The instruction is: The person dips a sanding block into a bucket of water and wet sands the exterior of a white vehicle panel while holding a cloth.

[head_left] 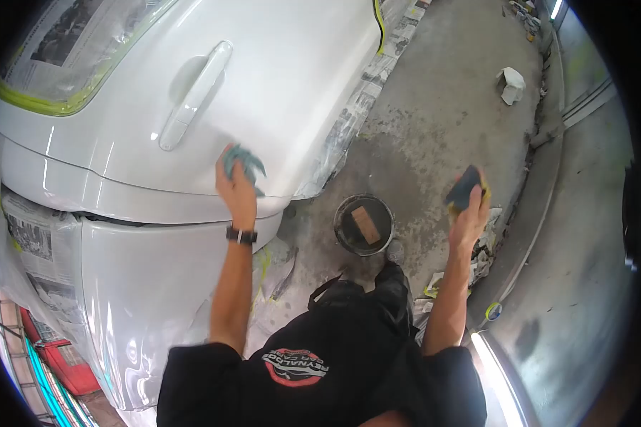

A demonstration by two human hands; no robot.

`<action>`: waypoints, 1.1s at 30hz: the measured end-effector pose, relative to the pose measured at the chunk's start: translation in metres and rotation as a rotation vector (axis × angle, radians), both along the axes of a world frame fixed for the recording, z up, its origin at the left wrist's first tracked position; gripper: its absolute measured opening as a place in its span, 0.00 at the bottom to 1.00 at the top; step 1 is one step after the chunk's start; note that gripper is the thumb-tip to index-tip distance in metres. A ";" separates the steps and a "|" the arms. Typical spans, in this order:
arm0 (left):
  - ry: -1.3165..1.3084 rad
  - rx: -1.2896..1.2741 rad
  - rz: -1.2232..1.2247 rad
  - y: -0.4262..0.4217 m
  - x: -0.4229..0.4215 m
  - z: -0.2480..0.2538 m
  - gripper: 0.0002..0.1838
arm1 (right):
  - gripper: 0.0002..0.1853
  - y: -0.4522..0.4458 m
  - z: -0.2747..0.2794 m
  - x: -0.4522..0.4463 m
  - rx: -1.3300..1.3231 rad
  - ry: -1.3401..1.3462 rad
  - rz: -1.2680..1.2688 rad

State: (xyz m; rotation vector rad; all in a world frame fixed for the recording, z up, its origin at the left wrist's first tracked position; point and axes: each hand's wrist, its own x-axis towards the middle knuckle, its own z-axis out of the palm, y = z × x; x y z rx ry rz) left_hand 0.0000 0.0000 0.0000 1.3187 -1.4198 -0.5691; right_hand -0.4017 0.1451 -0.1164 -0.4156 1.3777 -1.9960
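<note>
My left hand point(233, 186) is closed around a crumpled blue-green cloth point(243, 162), held at the white car door panel point(278, 92) below its door handle point(196, 96). Whether the cloth presses on the paint or hovers just off it, I cannot tell. Out to the right, away from the car, my right hand point(470, 217) grips a dark grey sanding pad point(463, 186) with a yellowish layer at its edge. On the floor between my arms stands a round black bucket point(340, 226) with a brown block point(366, 225) in it.
Newspaper masking point(356, 107) runs along the car's lower edge, and taped plastic covers the window point(64, 50). A grey wall point(577, 285) rises on the right. Crumpled white paper point(511, 85) and a tape roll point(493, 311) lie near it. My shoe is beside the bucket.
</note>
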 end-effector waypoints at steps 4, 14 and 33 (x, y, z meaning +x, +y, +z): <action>0.827 0.276 0.054 0.063 -0.042 -0.048 0.20 | 0.21 -0.067 0.073 -0.050 -0.034 0.110 0.054; 0.913 0.884 0.002 0.109 -0.088 -0.110 0.29 | 0.17 -0.032 -0.022 0.161 0.112 0.471 1.131; 0.847 1.499 0.142 0.113 -0.082 -0.686 0.15 | 0.23 -0.001 -0.562 0.212 0.806 0.693 0.631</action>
